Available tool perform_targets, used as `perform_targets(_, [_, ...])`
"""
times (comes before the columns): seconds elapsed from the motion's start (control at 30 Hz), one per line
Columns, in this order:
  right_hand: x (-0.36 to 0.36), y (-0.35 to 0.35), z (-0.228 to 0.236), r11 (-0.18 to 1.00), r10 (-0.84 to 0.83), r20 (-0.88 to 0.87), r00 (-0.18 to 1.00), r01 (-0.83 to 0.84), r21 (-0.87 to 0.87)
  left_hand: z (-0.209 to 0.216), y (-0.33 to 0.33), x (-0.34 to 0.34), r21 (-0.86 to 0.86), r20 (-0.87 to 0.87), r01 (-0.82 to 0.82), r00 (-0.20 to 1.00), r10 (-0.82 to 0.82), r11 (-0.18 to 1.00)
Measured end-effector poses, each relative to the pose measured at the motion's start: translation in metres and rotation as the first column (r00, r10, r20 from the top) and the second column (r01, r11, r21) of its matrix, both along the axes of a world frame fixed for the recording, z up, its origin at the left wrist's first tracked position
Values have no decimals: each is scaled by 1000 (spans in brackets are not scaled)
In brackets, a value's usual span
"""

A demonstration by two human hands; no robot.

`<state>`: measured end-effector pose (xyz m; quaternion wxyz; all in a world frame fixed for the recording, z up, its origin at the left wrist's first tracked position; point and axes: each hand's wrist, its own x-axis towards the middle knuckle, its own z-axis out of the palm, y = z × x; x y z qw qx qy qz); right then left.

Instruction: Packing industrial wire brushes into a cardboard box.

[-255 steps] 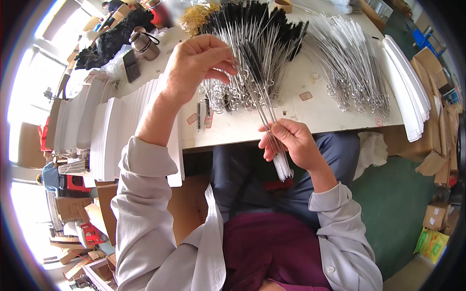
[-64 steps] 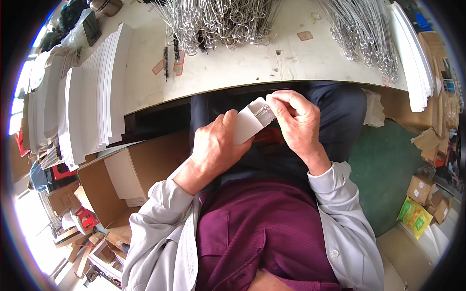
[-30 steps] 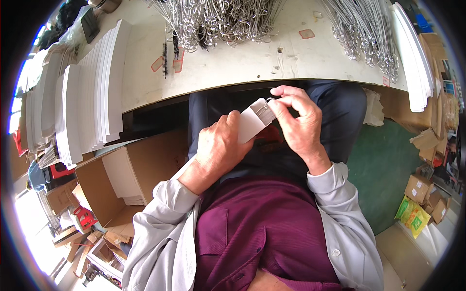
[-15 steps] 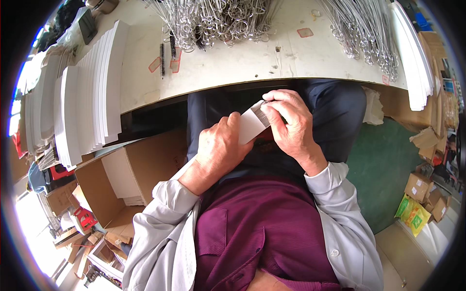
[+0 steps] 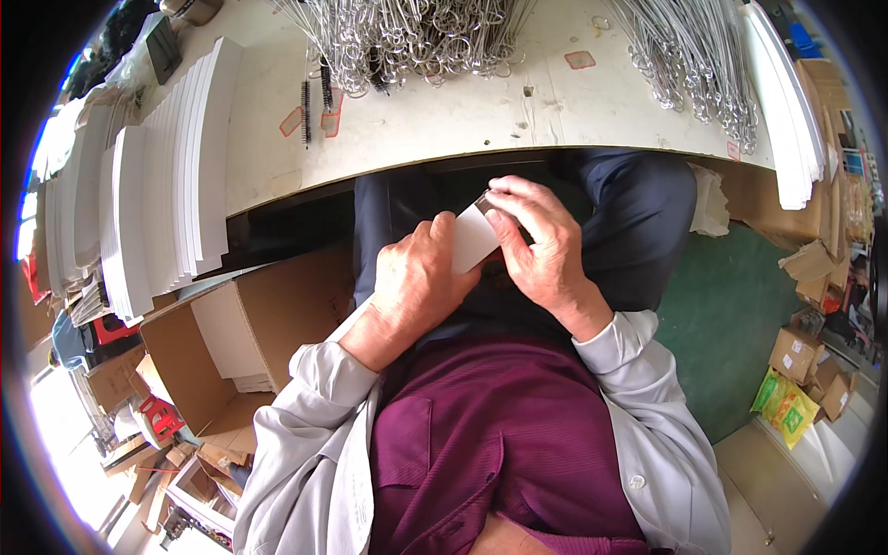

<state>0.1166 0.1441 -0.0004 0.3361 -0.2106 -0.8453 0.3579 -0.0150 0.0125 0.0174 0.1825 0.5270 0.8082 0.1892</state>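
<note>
A long, narrow white box (image 5: 472,242) is held at a slant above my lap, its far end pointing up and to the right. My left hand (image 5: 421,268) is wrapped around it, and its lower part runs back under my left wrist. My right hand (image 5: 541,245) closes over the box's far end, thumb on the near face and fingers across the tip. A small dark opening shows at that end; what lies inside is mostly hidden by the fingers.
On the white table (image 5: 416,125) lie a heap of looped metal wire rods (image 5: 416,42), another bundle (image 5: 694,65) and black bristle brushes (image 5: 306,113). Flat white boxes (image 5: 176,176) stand in rows at the left, more (image 5: 786,120) at the right. An open cardboard carton (image 5: 277,314) sits lower left.
My right hand has shifted slightly left and its fingers have come down over the box's end, covering the grey metal that showed in the opening. My left hand keeps its grip.
</note>
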Motion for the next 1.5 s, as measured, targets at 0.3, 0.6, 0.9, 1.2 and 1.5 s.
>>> perform_targets(0.3, [4, -11, 0, 954, 36, -75, 997, -56, -296, -4, -4, -2, 2, 18, -14, 1000, 14, 1000])
perform_targets(0.6, [10, -16, -2, 952, 125, -10, 992, -123, -279, -5, -6, -3, 123, 42, 7, 999, -13, 992])
perform_targets(0.9, [24, -11, 11, 703, 285, 61, 957, -166, -692, -6, -11, -3, 151, 132, -13, 991, -8, 989])
perform_targets(1.2, [23, -11, 4, 781, 229, -29, 973, -202, -591, -1, -1, -3, 149, 395, -89, 918, 23, 985])
perform_targets(1.5, [24, -22, 2, 677, 93, -13, 996, -73, -732, -9, 5, -2, 194, 479, -83, 878, -21, 978])
